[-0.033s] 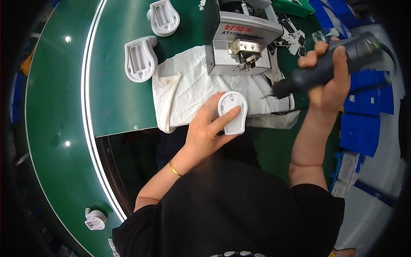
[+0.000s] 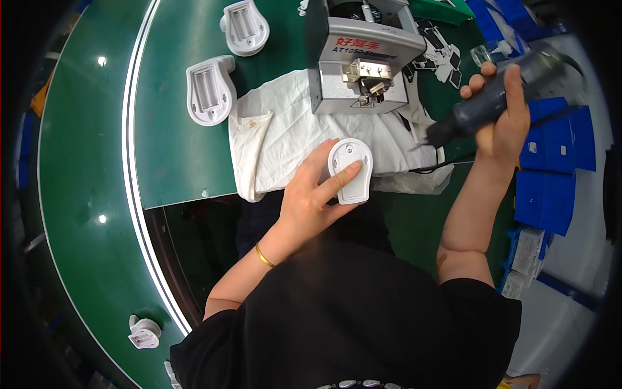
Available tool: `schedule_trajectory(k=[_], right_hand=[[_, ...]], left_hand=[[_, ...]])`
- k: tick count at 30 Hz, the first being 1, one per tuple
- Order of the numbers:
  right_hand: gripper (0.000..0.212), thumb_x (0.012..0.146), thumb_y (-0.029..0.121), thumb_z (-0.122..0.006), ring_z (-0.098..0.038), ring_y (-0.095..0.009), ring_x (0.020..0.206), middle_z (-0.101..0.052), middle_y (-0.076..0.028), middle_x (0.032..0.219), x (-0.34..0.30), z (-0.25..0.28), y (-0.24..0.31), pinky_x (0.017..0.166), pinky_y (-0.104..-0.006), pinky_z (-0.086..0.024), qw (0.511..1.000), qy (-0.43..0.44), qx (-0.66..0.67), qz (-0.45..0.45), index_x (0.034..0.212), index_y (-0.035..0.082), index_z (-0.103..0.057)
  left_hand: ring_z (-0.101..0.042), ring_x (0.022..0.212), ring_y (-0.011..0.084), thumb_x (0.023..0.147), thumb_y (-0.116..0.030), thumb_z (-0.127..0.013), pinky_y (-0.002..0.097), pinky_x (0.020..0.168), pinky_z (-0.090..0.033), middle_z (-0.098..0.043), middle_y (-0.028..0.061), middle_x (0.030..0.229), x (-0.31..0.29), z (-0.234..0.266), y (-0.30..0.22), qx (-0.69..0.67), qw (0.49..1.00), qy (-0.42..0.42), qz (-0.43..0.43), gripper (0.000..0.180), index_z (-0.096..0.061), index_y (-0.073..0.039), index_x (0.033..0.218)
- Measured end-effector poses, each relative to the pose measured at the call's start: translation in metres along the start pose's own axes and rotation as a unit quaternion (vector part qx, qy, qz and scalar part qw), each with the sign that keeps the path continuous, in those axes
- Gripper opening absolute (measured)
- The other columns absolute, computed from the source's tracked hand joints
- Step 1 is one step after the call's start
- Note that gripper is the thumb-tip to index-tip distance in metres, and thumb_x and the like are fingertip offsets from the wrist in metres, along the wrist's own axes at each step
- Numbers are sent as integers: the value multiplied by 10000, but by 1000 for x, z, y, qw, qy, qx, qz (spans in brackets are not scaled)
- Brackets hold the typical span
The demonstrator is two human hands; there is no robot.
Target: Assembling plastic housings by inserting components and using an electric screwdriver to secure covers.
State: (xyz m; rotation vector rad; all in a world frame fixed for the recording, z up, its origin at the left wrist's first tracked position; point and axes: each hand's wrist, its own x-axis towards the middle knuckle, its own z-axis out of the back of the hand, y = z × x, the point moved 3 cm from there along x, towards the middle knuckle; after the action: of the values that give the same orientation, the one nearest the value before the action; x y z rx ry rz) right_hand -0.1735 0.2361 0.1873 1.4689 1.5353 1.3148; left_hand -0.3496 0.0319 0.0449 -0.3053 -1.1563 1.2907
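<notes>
My left hand (image 2: pixel 310 191) is closed around a white rounded plastic housing (image 2: pixel 353 188) near the table's front edge. Its thumb presses across a flat cover on the housing, and a small screw hole shows near the rounded end. Raised to the right, my right hand (image 2: pixel 502 123) grips a dark electric screwdriver (image 2: pixel 477 111). The tool is smeared by motion; its tip points down and left, apart from the housing. Beneath and behind the left hand lies a white cloth (image 2: pixel 291 117).
A grey screw-feeding machine (image 2: pixel 366 65) stands on the cloth. Two white housings with open battery bays (image 2: pixel 210 91) (image 2: pixel 246 27) lie at the left, and another white housing (image 2: pixel 144 332) sits at lower left. Blue bins (image 2: pixel 545 201) stand at right; flat dark-and-white pieces (image 2: pixel 444 58) lie beside the machine.
My right hand has shifted the electric screwdriver slightly to the right, away from the housing. The left hand keeps its grip on the housing with hardly any movement.
</notes>
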Motion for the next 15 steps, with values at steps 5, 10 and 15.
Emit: schedule_trajectory(k=[5, 10, 15], right_hand=[[321, 838, 158, -774, -640, -166, 748, -613, -68, 883, 62, 130, -69, 627, -320, -586, 960, -93, -228, -130, 1041, 8, -576], [306, 835, 255, -747, -619, -125, 717, -656, -37, 849, 74, 171, -109, 625, -270, -482, 916, -62, -342, -199, 1002, 12, -665], [455, 843, 317, -754, -663, -191, 854, -691, -126, 1003, 74, 162, -111, 754, -303, -519, 888, -29, -429, -163, 1129, -24, -662]], left_hand=[[-580, 1182, 395, 570, -102, -896, 414, 964, -504, -550, 230, 1348, 2, 3, -3, 20, 1000, 15, -2, 693, -680, -139, 1228], [-597, 1144, 382, 563, -111, -906, 414, 942, -512, -571, 212, 1308, 11, -4, -9, 57, 998, 7, -14, 702, -677, -148, 1225], [-592, 1148, 373, 558, -119, -910, 410, 944, -510, -567, 207, 1314, 12, -11, -11, 47, 998, 22, -19, 697, -679, -141, 1216]])
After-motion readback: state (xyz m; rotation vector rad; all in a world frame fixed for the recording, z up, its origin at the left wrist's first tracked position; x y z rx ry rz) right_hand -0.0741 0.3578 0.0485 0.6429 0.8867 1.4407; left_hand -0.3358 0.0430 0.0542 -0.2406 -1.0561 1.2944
